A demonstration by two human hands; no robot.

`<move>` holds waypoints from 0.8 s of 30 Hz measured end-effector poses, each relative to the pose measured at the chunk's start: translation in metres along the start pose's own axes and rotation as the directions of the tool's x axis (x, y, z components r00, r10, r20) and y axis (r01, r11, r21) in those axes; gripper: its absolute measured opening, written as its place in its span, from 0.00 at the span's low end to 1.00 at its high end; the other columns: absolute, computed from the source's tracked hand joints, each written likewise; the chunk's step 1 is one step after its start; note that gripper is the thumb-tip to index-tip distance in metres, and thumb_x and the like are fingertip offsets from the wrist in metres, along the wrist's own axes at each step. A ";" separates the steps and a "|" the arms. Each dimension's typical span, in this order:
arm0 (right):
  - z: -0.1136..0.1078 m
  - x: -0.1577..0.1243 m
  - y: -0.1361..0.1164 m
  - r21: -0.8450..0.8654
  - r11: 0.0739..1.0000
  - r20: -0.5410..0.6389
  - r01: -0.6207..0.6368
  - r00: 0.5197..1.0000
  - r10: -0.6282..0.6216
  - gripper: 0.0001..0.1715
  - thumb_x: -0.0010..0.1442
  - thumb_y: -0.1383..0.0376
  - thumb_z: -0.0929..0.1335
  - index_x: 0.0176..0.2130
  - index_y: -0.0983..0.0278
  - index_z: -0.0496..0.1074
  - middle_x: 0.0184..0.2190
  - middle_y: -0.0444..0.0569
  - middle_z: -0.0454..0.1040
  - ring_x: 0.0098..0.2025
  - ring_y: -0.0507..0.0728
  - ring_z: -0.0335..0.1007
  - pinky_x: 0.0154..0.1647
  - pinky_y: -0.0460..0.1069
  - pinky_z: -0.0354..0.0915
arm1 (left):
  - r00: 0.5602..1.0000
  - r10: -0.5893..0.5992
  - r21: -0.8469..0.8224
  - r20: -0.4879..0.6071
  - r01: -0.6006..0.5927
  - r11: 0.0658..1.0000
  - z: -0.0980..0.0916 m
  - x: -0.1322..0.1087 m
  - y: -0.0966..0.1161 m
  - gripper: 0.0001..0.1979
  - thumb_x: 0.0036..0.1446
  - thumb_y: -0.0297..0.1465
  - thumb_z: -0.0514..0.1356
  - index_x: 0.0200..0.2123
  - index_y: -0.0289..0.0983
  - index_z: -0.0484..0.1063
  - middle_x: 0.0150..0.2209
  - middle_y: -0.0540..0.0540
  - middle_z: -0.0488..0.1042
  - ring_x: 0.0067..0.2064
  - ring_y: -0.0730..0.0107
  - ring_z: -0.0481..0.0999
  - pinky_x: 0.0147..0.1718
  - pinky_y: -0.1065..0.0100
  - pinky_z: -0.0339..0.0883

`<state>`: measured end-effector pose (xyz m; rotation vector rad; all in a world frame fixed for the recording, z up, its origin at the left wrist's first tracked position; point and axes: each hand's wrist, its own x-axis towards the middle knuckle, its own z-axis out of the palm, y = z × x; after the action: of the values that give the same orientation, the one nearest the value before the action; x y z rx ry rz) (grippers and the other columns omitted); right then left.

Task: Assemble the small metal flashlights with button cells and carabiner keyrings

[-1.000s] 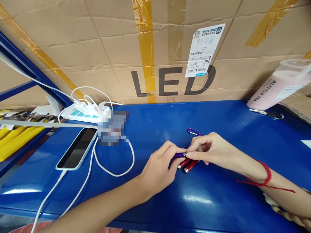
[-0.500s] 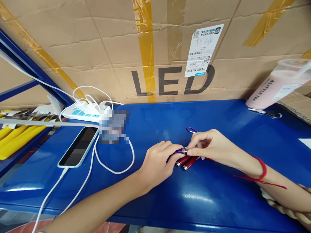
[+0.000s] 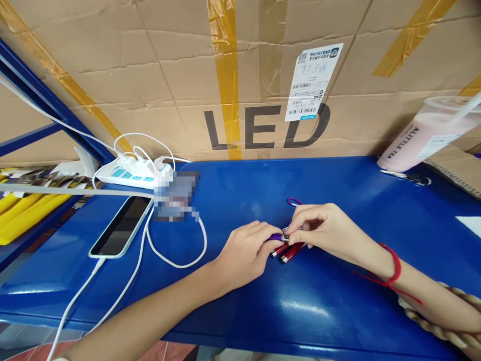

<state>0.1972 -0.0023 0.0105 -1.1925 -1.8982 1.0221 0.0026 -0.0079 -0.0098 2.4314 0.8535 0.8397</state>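
Two hands hold my purple tube (image 3: 276, 236) over the bench (image 3: 240, 195), at eleven o'clock from the red tubes (image 3: 291, 253): left hand (image 3: 244, 251) clasping, likely for steadiness; right hand (image 3: 319, 223) pinching its silver end (image 3: 284, 238).

held tube (image 3: 277, 237): purple. two tubes (image 3: 292, 252): red, silver ends (image 3: 283, 259). table (image 3: 236, 193): blue. carton (image 3: 180, 50): brown, black lettering (image 3: 249, 127), amber tape strips (image 3: 226, 65). bracelet (image 3: 397, 263): red. drink (image 3: 421, 131): pale pink.
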 end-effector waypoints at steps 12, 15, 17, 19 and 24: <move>0.004 -0.003 -0.012 -0.109 0.994 -0.065 0.014 0.998 -0.021 0.09 0.49 0.60 0.72 0.22 0.62 0.77 0.21 0.45 0.72 0.19 0.48 0.63 0.18 0.44 0.57 | 0.982 0.093 0.098 -0.164 -0.078 0.992 0.004 -0.004 0.001 0.13 0.64 0.30 0.49 0.37 0.35 0.72 0.26 0.48 0.74 0.26 0.73 0.72 0.26 0.73 0.66; 0.006 -0.003 -0.010 -0.030 0.998 -0.038 -0.053 0.998 0.051 0.10 0.48 0.59 0.71 0.22 0.64 0.76 0.21 0.45 0.72 0.15 0.46 0.60 0.15 0.43 0.57 | 0.972 0.161 0.226 -0.170 -0.120 0.967 0.002 -0.004 -0.001 0.13 0.65 0.30 0.48 0.38 0.34 0.72 0.25 0.49 0.74 0.25 0.73 0.71 0.26 0.72 0.65; 0.007 -0.003 -0.009 0.023 0.993 -0.008 -0.120 0.993 0.120 0.12 0.49 0.58 0.71 0.22 0.65 0.75 0.21 0.45 0.72 0.14 0.45 0.59 0.13 0.43 0.57 | 0.970 0.176 0.280 -0.165 -0.125 0.952 0.001 -0.003 -0.001 0.12 0.64 0.29 0.49 0.38 0.34 0.72 0.24 0.50 0.74 0.24 0.73 0.70 0.25 0.71 0.64; 0.008 -0.003 -0.008 0.056 0.981 0.021 -0.187 0.982 0.186 0.13 0.49 0.58 0.71 0.22 0.65 0.74 0.20 0.45 0.71 0.14 0.46 0.60 0.13 0.42 0.56 | 0.969 0.186 0.321 -0.164 -0.126 0.939 0.000 -0.003 -0.002 0.12 0.64 0.28 0.49 0.38 0.35 0.72 0.25 0.50 0.75 0.24 0.73 0.69 0.25 0.71 0.64; 0.009 -0.001 -0.006 0.136 0.947 0.083 -0.290 0.956 0.281 0.15 0.47 0.56 0.71 0.22 0.66 0.73 0.18 0.44 0.71 0.14 0.46 0.59 0.12 0.41 0.56 | 0.962 0.211 0.367 -0.173 -0.135 0.920 0.000 -0.003 -0.002 0.11 0.64 0.27 0.50 0.46 0.35 0.70 0.25 0.51 0.75 0.25 0.72 0.70 0.26 0.70 0.64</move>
<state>0.1881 -0.0075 0.0117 -1.3894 -1.6932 1.3434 -0.0001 -0.0082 -0.0125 2.8016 0.9427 1.1082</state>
